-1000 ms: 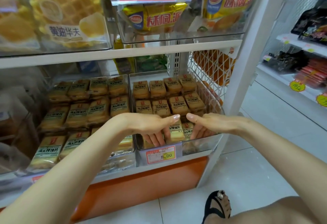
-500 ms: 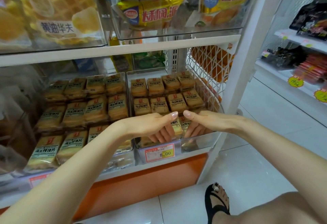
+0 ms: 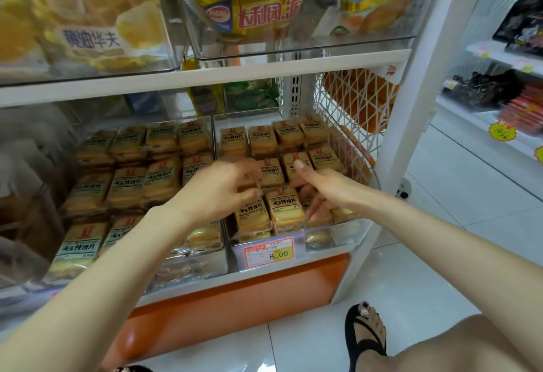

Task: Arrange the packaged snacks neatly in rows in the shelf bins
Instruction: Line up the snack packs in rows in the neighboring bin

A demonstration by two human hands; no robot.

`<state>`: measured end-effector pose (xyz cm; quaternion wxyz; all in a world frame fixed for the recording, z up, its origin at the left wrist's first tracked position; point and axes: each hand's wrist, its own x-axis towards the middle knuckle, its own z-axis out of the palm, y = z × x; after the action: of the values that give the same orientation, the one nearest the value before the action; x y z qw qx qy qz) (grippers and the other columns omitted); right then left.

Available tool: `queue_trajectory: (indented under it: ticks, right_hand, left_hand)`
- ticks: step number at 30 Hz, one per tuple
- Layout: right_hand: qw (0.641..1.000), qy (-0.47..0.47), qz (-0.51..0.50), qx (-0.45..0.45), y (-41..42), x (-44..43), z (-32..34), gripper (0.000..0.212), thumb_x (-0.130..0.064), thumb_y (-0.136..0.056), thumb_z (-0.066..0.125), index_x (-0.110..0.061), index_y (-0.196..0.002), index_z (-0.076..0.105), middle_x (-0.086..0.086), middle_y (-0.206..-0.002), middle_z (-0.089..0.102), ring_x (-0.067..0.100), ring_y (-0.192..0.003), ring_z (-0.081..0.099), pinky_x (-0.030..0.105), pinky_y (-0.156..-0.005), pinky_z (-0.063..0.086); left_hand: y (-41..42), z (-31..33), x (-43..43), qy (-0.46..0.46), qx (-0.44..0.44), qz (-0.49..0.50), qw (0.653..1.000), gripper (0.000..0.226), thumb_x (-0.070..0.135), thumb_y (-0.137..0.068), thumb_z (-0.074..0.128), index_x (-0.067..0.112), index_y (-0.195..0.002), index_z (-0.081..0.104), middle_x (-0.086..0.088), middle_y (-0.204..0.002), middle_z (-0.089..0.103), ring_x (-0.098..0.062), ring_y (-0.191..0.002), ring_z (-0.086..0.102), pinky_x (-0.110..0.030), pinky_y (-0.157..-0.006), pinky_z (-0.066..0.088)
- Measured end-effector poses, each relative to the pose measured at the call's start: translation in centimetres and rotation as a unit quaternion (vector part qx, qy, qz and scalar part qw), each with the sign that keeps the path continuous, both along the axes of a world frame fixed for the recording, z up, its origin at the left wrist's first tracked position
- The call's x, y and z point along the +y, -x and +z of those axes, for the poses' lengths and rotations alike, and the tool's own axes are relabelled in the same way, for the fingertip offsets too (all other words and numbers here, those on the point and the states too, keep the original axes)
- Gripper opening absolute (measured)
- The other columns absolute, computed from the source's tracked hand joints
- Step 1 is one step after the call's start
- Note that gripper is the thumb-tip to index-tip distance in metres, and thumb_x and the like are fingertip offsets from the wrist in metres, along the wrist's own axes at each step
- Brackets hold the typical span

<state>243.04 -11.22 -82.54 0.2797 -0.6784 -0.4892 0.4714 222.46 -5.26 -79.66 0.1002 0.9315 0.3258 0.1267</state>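
Note:
Tan snack packs with green print fill two clear shelf bins. The right bin [image 3: 338,239] holds three rows of them. My left hand [image 3: 223,192] reaches over the divider, thumb and fingers curled around a snack pack [image 3: 249,181] at the left end of the middle row; motion blurs it. My right hand [image 3: 320,189] is open, thumb up, with its fingers pressed down beside the front-row packs [image 3: 286,210] on their right. The left bin [image 3: 191,266] holds tidy rows of the same packs [image 3: 126,186].
A price tag [image 3: 269,252] reading 8.00 hangs on the right bin's front. A white shelf board [image 3: 205,77] with bins of yellow pie bags [image 3: 264,13] runs close overhead. White mesh [image 3: 346,107] walls off the right side. My sandalled foot [image 3: 365,333] rests on the tiled floor.
Both hands have left the bin's front edge. The left moved up and back to the middle row and curled. The right slid deeper, exposing two front packs.

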Motion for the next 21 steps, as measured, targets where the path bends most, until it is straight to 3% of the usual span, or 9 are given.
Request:
queue_trajectory:
  ticks: [4, 8, 10, 15, 21]
  right_hand:
    - [1.0, -0.012, 0.006, -0.005, 0.2, 0.0, -0.2, 0.093, -0.076, -0.066, 0.032, -0.011, -0.13, 0.052, 0.02, -0.124, 0.056, 0.025, -0.065, 0.068, 0.035, -0.066, 0.058]
    - [0.999, -0.019, 0.019, -0.026, 0.1, 0.0, -0.3, 0.097, -0.081, -0.061, 0.032, -0.014, -0.128, 0.054, 0.02, -0.124, 0.057, 0.03, -0.071, 0.069, 0.036, -0.068, 0.059]
    - [0.999, -0.02, 0.025, -0.019, -0.1, -0.2, -0.2, 0.088, -0.076, -0.066, 0.033, -0.014, -0.125, 0.056, 0.021, -0.123, 0.056, 0.03, -0.071, 0.069, 0.04, -0.071, 0.059]
    - [0.999, -0.013, 0.031, -0.008, -0.5, -0.5, 0.0, 0.068, -0.066, -0.085, 0.031, -0.014, -0.12, 0.058, 0.021, -0.122, 0.057, 0.031, -0.072, 0.069, 0.04, -0.072, 0.059]
    - [0.999, -0.003, 0.039, 0.0, -0.3, -0.5, 0.1, 0.068, -0.06, -0.09, 0.029, -0.009, -0.128, 0.053, 0.021, -0.123, 0.057, 0.027, -0.076, 0.069, 0.033, -0.071, 0.059]
  left_hand:
    - [-0.1, -0.3, -0.1, -0.048, 0.119, -0.023, 0.991, 0.052, 0.05, -0.079, 0.063, 0.027, -0.124, 0.05, 0.006, -0.124, 0.052, -0.014, -0.118, 0.043, -0.03, -0.094, 0.039]
    - [-1.6, -1.9, -0.8, -0.142, 0.326, 0.002, 0.935, 0.078, 0.057, -0.075, 0.063, 0.016, -0.135, 0.035, -0.005, -0.129, 0.052, -0.025, -0.125, 0.04, -0.046, -0.113, 0.02]
    - [-2.2, -2.1, -1.0, -0.139, 0.342, 0.014, 0.929, 0.08, 0.052, -0.074, 0.067, 0.012, -0.134, 0.033, -0.009, -0.127, 0.053, -0.028, -0.122, 0.042, -0.049, -0.109, 0.023]
    - [-1.8, -1.6, -0.6, -0.104, 0.302, -0.007, 0.948, 0.072, 0.042, -0.072, 0.073, 0.014, -0.128, 0.037, -0.004, -0.124, 0.05, -0.022, -0.116, 0.045, -0.037, -0.099, 0.034]
    - [-1.6, -1.2, -0.5, -0.106, 0.325, -0.015, 0.939, 0.078, 0.045, -0.07, 0.075, 0.018, -0.131, 0.036, 0.0, -0.131, 0.047, -0.019, -0.124, 0.04, -0.038, -0.11, 0.026]
